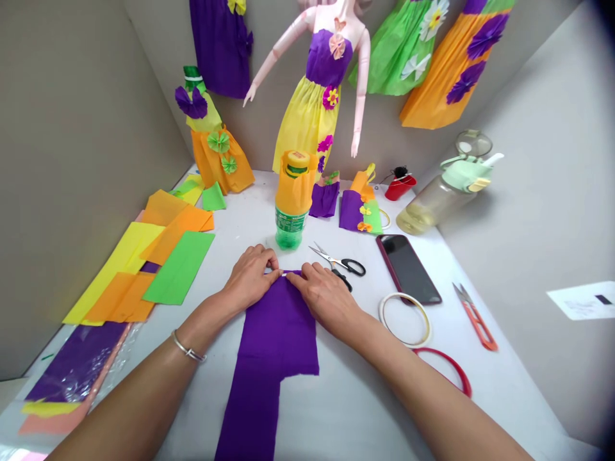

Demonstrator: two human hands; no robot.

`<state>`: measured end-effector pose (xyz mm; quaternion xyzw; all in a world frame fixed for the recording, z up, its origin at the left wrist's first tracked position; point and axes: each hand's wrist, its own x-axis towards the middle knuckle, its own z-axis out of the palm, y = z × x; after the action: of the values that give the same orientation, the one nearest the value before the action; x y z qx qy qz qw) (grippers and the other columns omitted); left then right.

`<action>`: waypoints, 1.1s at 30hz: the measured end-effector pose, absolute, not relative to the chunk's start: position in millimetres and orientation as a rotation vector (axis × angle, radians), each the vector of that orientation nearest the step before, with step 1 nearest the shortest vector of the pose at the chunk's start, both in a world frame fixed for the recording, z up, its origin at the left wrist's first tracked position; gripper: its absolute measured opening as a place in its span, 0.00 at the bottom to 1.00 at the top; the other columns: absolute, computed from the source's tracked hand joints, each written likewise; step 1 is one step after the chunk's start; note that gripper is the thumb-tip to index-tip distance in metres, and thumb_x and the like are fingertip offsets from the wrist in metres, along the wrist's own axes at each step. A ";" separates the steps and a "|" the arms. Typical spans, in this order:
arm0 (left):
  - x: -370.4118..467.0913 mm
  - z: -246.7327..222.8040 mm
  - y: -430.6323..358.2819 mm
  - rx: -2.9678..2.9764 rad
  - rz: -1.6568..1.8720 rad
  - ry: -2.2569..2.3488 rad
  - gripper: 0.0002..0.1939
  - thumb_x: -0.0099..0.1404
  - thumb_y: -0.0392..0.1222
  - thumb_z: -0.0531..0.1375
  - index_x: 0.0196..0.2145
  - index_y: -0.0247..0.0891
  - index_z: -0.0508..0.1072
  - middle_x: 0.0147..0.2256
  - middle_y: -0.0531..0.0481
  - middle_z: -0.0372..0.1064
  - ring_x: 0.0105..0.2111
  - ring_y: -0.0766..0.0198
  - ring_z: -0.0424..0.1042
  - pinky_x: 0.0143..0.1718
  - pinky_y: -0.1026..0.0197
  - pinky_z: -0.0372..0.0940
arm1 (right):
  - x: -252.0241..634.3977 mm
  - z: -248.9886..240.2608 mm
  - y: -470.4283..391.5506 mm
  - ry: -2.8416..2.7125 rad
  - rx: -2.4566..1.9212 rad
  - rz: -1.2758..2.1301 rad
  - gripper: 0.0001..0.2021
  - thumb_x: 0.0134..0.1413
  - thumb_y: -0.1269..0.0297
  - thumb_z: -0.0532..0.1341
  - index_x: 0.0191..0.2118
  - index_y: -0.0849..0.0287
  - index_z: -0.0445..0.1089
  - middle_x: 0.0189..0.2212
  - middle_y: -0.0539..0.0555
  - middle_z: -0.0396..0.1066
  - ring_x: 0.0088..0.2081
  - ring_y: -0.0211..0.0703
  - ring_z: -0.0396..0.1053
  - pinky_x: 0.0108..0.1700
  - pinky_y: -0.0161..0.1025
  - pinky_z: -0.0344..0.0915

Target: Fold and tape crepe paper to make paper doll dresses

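A purple sheet of crepe paper (278, 326) lies on the white table, its lower end running out of view and a step cut into its right side. At its top edge my left hand (252, 275) is closed, thumb and forefinger pinching the left corner. Opposite, my right hand (327, 291) has its fingers closed down on the upper right part of the paper. Between the two sets of fingertips a short white strip (284, 274), probably tape, shows along the edge. Black-handled scissors (339, 259) lie just beyond my right hand, partly covered by it.
Behind the paper stands a green bottle (289, 230) wrapped in orange. Folded coloured sheets (177, 269) lie at left. To the right are a phone (408, 269), a tape roll (383, 317), a red ring (464, 378), orange snips (475, 317) and a tilted water bottle (432, 198). A dressed doll (307, 109) stands behind.
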<state>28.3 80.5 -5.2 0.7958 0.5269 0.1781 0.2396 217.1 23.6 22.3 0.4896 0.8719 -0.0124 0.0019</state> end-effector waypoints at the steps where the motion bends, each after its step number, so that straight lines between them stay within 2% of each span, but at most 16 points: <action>1: 27.3 -5.4 80.8 2.175 0.499 1.430 0.02 0.62 0.39 0.59 0.32 0.40 0.71 0.36 0.47 0.67 0.42 0.54 0.65 0.44 0.53 0.62 | 218.5 22.7 24.5 2.742 1.564 -0.094 0.17 0.67 0.72 0.51 0.56 0.55 0.68 0.38 0.58 0.68 0.41 0.49 0.65 0.39 0.40 0.61; 4: 24.6 -3.8 80.5 2.164 0.537 1.379 0.04 0.62 0.37 0.57 0.35 0.40 0.71 0.37 0.48 0.68 0.42 0.55 0.66 0.46 0.54 0.63 | 225.1 23.8 30.6 2.771 1.669 -0.423 0.17 0.67 0.71 0.51 0.56 0.55 0.70 0.39 0.57 0.69 0.42 0.46 0.67 0.40 0.38 0.62; 8: 21.0 -1.0 79.0 2.148 0.569 1.307 0.09 0.63 0.39 0.56 0.40 0.39 0.73 0.38 0.48 0.69 0.44 0.56 0.68 0.47 0.54 0.64 | 236.7 30.2 42.9 2.719 1.814 -1.180 0.16 0.63 0.71 0.54 0.53 0.58 0.70 0.38 0.54 0.73 0.40 0.41 0.70 0.44 0.38 0.64; 10: 18.4 0.2 79.0 2.136 0.589 1.292 0.10 0.62 0.41 0.57 0.41 0.39 0.74 0.39 0.47 0.69 0.43 0.55 0.68 0.47 0.54 0.65 | 244.3 41.7 44.9 2.617 1.903 -1.503 0.14 0.61 0.68 0.55 0.51 0.60 0.70 0.35 0.52 0.74 0.37 0.40 0.70 0.42 0.38 0.65; 12: 14.7 2.4 79.1 2.121 0.621 1.292 0.11 0.62 0.41 0.57 0.41 0.39 0.74 0.39 0.47 0.69 0.43 0.56 0.68 0.47 0.53 0.64 | 255.2 60.2 40.4 2.540 2.013 -1.652 0.13 0.60 0.65 0.56 0.47 0.61 0.71 0.32 0.51 0.73 0.35 0.40 0.70 0.38 0.37 0.65; 14: 10.6 6.4 78.6 2.107 0.655 1.300 0.11 0.63 0.41 0.56 0.42 0.39 0.73 0.39 0.47 0.69 0.43 0.56 0.67 0.48 0.53 0.63 | 269.7 81.5 28.7 2.526 2.107 -1.604 0.10 0.59 0.63 0.56 0.41 0.60 0.71 0.30 0.51 0.72 0.33 0.40 0.69 0.36 0.37 0.63; 17: 6.2 15.7 74.7 2.085 0.669 1.302 0.09 0.63 0.43 0.56 0.40 0.40 0.73 0.38 0.49 0.69 0.42 0.57 0.67 0.46 0.55 0.62 | 295.0 103.9 0.8 2.504 2.211 -1.129 0.10 0.61 0.61 0.56 0.32 0.56 0.71 0.30 0.49 0.72 0.31 0.40 0.67 0.34 0.37 0.61; 21: 9.8 28.4 62.2 2.037 0.657 1.243 0.07 0.64 0.44 0.57 0.37 0.41 0.73 0.37 0.51 0.68 0.39 0.59 0.66 0.44 0.57 0.62 | 323.0 97.2 -39.9 2.364 2.104 -0.625 0.09 0.63 0.64 0.55 0.34 0.53 0.72 0.34 0.50 0.72 0.32 0.42 0.69 0.34 0.38 0.61; 25: 23.0 36.6 46.7 1.940 0.650 1.098 0.07 0.65 0.45 0.57 0.37 0.41 0.73 0.39 0.51 0.68 0.39 0.61 0.66 0.45 0.58 0.62 | 334.8 70.5 -65.6 2.282 2.011 -0.457 0.06 0.58 0.72 0.56 0.34 0.56 0.69 0.35 0.53 0.70 0.38 0.46 0.71 0.36 0.39 0.63; 29: 36.5 44.8 32.9 1.837 0.633 0.968 0.07 0.65 0.45 0.58 0.36 0.42 0.73 0.38 0.51 0.69 0.39 0.61 0.67 0.46 0.58 0.63 | 336.5 62.1 -73.9 2.259 2.217 -0.568 0.06 0.61 0.68 0.55 0.34 0.55 0.68 0.35 0.52 0.71 0.35 0.44 0.69 0.37 0.40 0.63; 33: 46.9 53.2 21.2 1.684 0.627 0.876 0.06 0.65 0.44 0.58 0.38 0.41 0.72 0.39 0.51 0.71 0.40 0.61 0.69 0.47 0.58 0.65 | 330.5 75.4 -75.9 2.251 2.443 -1.162 0.06 0.61 0.61 0.58 0.35 0.54 0.69 0.34 0.50 0.72 0.37 0.43 0.68 0.40 0.39 0.64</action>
<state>46.9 21.2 53.2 0.7085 0.3687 0.2639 0.5409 330.5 -75.9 75.4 0.6818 0.6283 -0.3242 -0.1878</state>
